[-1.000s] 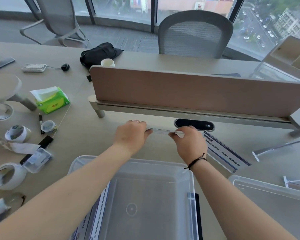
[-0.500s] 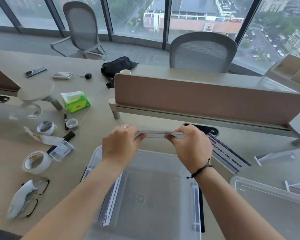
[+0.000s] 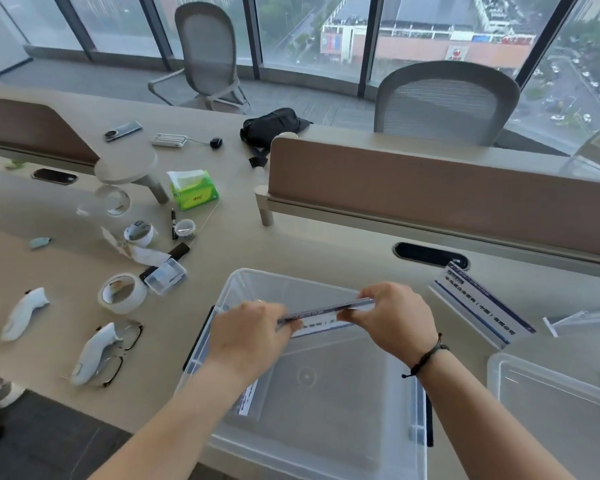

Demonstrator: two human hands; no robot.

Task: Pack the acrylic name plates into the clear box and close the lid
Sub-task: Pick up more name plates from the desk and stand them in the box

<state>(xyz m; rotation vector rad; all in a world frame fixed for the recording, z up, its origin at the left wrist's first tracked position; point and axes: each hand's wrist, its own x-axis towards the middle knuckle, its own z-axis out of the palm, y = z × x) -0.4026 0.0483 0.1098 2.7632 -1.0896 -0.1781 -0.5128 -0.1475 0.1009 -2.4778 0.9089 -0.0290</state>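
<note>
The acrylic name plate (image 3: pixel 484 304) lying on the desk right of the clear box carries a row of dark Chinese characters between blue bands, too blurred to read. The green tissue pack (image 3: pixel 195 193) shows a small red logo, illegible. A distant building sign (image 3: pixel 455 53) bears an unreadable red emblem.

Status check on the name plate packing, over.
Left hand and right hand each grip an end of one name plate over the open clear box. Another plate waits on the desk. Box mouth unobstructed.
</note>
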